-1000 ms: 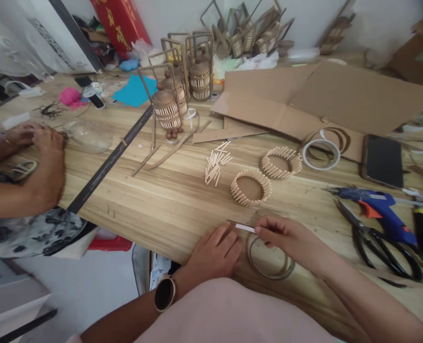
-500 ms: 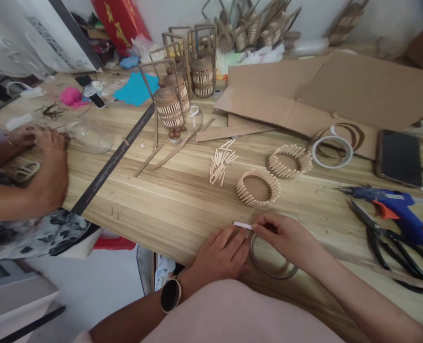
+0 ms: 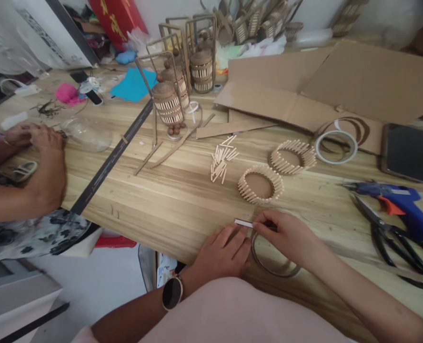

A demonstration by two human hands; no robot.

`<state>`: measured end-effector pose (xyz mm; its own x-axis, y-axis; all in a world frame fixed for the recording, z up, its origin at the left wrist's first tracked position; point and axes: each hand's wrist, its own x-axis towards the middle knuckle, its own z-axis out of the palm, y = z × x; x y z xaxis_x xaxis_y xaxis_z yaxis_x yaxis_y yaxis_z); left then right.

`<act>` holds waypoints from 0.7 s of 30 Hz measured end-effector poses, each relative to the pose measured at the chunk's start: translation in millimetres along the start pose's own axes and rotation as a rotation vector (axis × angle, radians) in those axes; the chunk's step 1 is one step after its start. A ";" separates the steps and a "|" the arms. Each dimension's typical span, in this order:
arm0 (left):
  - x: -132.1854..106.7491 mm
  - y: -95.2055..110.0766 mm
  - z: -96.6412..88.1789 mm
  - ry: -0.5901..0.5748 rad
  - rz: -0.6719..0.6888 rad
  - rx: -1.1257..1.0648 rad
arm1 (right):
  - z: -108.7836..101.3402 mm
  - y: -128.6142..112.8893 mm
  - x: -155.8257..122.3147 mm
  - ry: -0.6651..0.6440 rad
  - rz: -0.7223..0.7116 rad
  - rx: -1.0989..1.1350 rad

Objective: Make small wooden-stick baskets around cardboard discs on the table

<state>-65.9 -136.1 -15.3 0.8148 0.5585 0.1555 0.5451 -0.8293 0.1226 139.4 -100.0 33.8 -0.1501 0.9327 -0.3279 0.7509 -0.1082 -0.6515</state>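
Observation:
My right hand (image 3: 286,233) pinches a short white-faced strip (image 3: 243,223) between thumb and fingertips, close to the table. My left hand (image 3: 221,250) lies flat with its fingers stretched out, the fingertips just below that strip. A thin brown hoop (image 3: 281,275) runs between both hands, partly covered by them; I cannot tell whether the strip is part of it. Beyond my hands stand two rings of small wooden sticks, a nearer ring (image 3: 246,191) and a farther ring (image 3: 306,164). Loose wooden sticks (image 3: 220,162) lie in a pile to their left.
To the right are a blue glue gun (image 3: 407,202), black-handled scissors (image 3: 386,233), a phone (image 3: 404,151) and a tape roll (image 3: 354,155). Cardboard (image 3: 265,105) and small lidded baskets (image 3: 166,102) stand behind. At the left, another person's hands (image 3: 45,140) work at the table.
The view has shifted slightly, so the table things sit a little differently in the picture. Both my hands keep the same hold and place.

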 end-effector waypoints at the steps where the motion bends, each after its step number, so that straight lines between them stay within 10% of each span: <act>1: -0.1 0.0 -0.1 0.010 -0.002 0.003 | -0.1 0.1 0.2 0.001 -0.004 -0.005; 21: -4.3 3.1 1.9 0.053 -0.088 -0.039 | 0.3 -1.9 1.9 -0.013 0.012 -0.075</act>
<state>-67.4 -141.1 -17.4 0.7519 0.6299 0.1944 0.6050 -0.7765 0.1760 137.6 -98.1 34.1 -0.1489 0.9267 -0.3450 0.7987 -0.0930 -0.5945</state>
